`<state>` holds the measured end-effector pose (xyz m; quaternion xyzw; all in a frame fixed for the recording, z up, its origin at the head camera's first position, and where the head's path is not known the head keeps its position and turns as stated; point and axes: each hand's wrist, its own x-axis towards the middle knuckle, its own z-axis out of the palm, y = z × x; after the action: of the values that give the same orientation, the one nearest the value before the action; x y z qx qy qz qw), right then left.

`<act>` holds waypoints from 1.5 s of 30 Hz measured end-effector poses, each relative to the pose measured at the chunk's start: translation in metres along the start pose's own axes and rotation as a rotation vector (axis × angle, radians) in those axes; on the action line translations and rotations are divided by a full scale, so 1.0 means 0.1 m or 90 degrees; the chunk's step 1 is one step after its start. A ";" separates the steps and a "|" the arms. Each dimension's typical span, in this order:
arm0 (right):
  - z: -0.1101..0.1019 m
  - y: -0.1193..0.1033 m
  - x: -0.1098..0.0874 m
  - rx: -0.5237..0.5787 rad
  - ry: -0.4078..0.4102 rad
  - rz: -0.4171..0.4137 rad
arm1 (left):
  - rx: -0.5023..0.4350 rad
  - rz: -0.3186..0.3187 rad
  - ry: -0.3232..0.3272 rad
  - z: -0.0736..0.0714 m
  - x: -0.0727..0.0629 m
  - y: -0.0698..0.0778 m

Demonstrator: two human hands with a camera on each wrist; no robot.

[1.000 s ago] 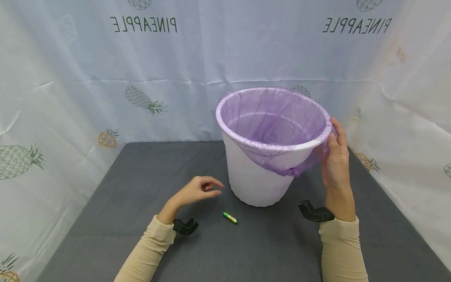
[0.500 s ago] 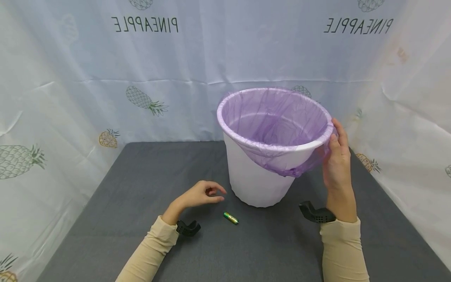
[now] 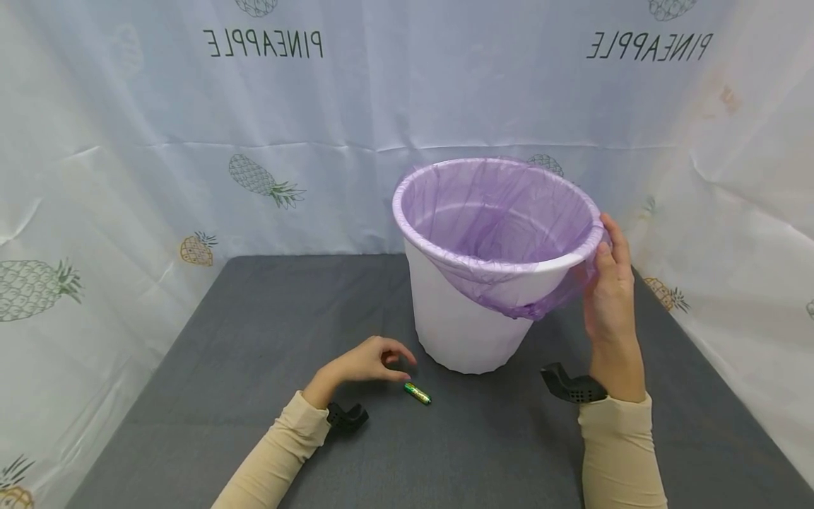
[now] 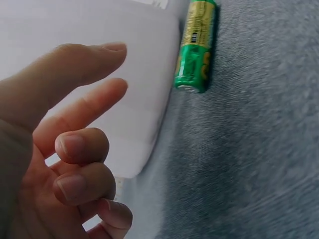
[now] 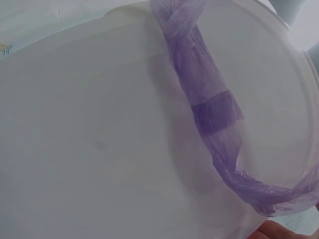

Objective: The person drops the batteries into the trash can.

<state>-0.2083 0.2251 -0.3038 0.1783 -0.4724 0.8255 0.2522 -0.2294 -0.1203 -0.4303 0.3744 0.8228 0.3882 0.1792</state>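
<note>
A white trash can (image 3: 470, 325), lined with a purple garbage bag (image 3: 509, 226), stands right of centre in the head view. At its right side my right hand (image 3: 610, 297) holds the rim, where the liner folds over. In the right wrist view only a bit of that hand (image 5: 279, 231) shows, below the hanging bag edge (image 5: 209, 109). A small green and gold battery (image 3: 417, 393) lies on the table in front of the can. Just left of it hovers my left hand (image 3: 375, 360), thumb and forefinger apart and nothing between them; the left wrist view shows the battery (image 4: 197, 47) beyond the fingertips.
The table (image 3: 286, 304) has a dark grey cover. Behind it and at both sides hangs a pale curtain (image 3: 356, 106) with pineapple prints. Black wrist mounts (image 3: 572, 385) sit on both forearms.
My left hand has moved right and toward the near side, closer to the battery. The right hand stays at the can's rim, and the battery lies where it was.
</note>
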 end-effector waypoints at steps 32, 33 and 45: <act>0.01 -0.01 -0.01 -0.009 -0.001 0.005 | 0.082 -0.028 -0.037 0.11 0.02 -0.08; 0.01 -0.01 0.00 -0.015 -0.001 0.003 | 0.082 -0.028 -0.038 0.11 0.03 -0.09; 0.01 -0.02 -0.01 0.006 -0.003 0.011 | 0.070 0.005 -0.046 0.08 0.02 -0.07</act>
<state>-0.2061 0.2250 -0.3024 0.1771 -0.4706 0.8295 0.2429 -0.2290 -0.1175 -0.4411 0.4010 0.8343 0.3293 0.1861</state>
